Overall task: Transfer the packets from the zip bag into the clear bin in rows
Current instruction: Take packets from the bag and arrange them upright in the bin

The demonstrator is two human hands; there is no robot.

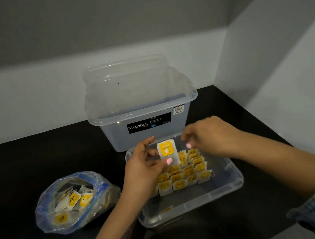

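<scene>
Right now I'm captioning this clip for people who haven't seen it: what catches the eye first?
The yellow-labelled packet pinched in the left hand at centre, above the rows of packets standing in the low clear bin. The right hand hovers just beside it. At lower left, the open zip bag holds more packets, and a taller Megabox bin stands behind.

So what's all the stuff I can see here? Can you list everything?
Shallow clear plastic bin: one, see-through, front centre of the black counter.
White tea packets with yellow tags: many, standing in rows inside the bin.
Single held packet: one, white and yellow, above the bin.
Clear zip bag with blue seal: one, left of the bin, packets inside.
Tall clear Megabox storage box: one, behind the bin.
Hands: left hand pinches the held packet; right hand hovers over the rows.
</scene>
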